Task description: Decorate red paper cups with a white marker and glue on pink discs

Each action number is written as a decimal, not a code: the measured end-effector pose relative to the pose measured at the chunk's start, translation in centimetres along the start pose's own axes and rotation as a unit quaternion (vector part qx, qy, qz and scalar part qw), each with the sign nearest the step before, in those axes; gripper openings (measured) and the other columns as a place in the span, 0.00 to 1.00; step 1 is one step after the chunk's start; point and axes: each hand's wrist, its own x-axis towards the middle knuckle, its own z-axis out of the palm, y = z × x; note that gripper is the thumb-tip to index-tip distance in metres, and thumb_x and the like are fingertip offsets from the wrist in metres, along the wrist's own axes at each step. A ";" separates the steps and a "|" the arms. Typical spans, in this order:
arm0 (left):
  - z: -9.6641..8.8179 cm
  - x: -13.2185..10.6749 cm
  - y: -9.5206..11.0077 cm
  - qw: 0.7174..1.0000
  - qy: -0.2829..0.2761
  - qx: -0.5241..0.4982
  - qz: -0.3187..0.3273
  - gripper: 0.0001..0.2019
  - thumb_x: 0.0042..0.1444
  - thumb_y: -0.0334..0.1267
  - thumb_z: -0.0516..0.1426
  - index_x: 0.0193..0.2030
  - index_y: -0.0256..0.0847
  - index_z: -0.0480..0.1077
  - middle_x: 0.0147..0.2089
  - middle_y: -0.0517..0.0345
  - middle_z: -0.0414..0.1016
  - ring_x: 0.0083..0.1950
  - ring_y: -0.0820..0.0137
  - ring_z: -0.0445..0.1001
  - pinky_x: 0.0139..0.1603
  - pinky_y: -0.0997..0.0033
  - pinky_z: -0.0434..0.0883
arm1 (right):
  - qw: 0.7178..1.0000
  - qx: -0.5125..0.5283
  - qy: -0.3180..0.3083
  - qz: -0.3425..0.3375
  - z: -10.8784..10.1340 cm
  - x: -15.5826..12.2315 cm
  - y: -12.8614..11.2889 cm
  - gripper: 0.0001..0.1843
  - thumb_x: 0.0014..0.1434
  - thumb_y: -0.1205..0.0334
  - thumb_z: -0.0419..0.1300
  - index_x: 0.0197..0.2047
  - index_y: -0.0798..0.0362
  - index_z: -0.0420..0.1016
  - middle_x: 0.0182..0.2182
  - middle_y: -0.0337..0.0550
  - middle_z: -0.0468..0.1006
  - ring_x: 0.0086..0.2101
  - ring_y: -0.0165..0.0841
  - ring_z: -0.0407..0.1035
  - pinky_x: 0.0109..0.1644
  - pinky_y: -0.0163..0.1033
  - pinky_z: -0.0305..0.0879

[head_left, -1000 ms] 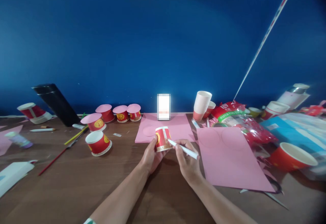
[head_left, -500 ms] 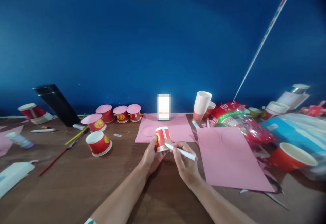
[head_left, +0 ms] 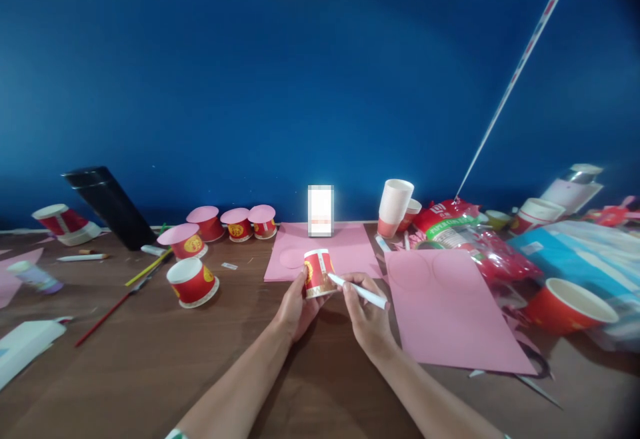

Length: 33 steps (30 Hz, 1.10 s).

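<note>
My left hand (head_left: 296, 309) is closed around the lower left side of a red and white paper cup (head_left: 318, 276) with gold print. The cup is upside down and a little tilted. In my right hand (head_left: 369, 316) a white marker pen (head_left: 367, 294) is gripped between thumb and fingers, its tip pointing left at the cup's right side. Whether the tip touches the cup I cannot tell. Behind the cup lies a pink paper sheet (head_left: 350, 246). Right of my right hand is a larger pink sheet (head_left: 453, 319) with faint circles on it.
At left stand several red cups topped with pink discs (head_left: 181, 234), an upturned red cup (head_left: 193, 284), a black flask (head_left: 107, 206) and a paintbrush (head_left: 105, 319). To the right are stacked paper cups (head_left: 394, 206), a red cup bag (head_left: 445, 219), an orange-red cup (head_left: 570, 306) and scissors (head_left: 540, 391).
My right hand has drawn the pen slightly to the right, up the cup's side. My left hand keeps its hold on the cup. The whole view has shifted slightly.
</note>
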 end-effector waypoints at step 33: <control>0.3 -0.1 0.2 1.000 0.025 -0.001 -0.008 0.16 0.58 0.44 0.52 0.43 0.33 0.71 0.42 0.47 0.77 0.47 0.62 0.73 0.55 0.59 0.66 | 0.999 0.024 -0.008 0.022 0.2 -0.3 0.3 0.08 0.60 0.58 0.54 0.37 0.54 0.69 0.29 0.41 0.75 0.29 0.31 0.69 0.33 0.34 0.67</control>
